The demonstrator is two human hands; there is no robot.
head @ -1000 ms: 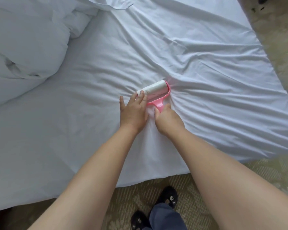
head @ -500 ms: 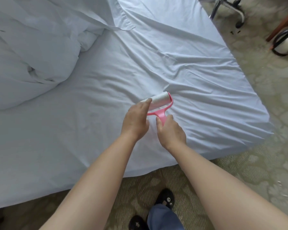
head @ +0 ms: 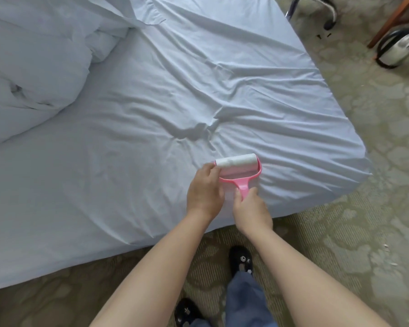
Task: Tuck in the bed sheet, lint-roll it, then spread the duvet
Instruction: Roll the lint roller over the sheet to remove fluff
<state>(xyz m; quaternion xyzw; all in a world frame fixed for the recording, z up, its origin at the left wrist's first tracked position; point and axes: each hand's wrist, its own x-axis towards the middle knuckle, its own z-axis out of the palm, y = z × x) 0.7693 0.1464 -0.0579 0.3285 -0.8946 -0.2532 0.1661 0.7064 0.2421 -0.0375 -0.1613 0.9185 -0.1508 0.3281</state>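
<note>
A pink lint roller [head: 237,169] with a white sticky roll lies on the white bed sheet [head: 198,90] near the bed's front edge. My right hand [head: 250,208] grips its pink handle. My left hand [head: 204,190] holds the left end of the roll with curled fingers. The sheet is creased in folds fanning out beyond the roller. The white duvet [head: 33,62] is bunched up in a heap at the far left of the bed.
Patterned carpet [head: 364,208] runs along the bed's front and right side. A chair's wheeled base [head: 326,15] and a metal kettle [head: 397,48] beside a wooden leg stand at the far right. My black shoes [head: 241,260] are by the bed edge.
Both hands and the roller have come back toward the bed's front edge. My left hand went from lying flat on the sheet to holding the roll's end. The view lifted to show the room's right side.
</note>
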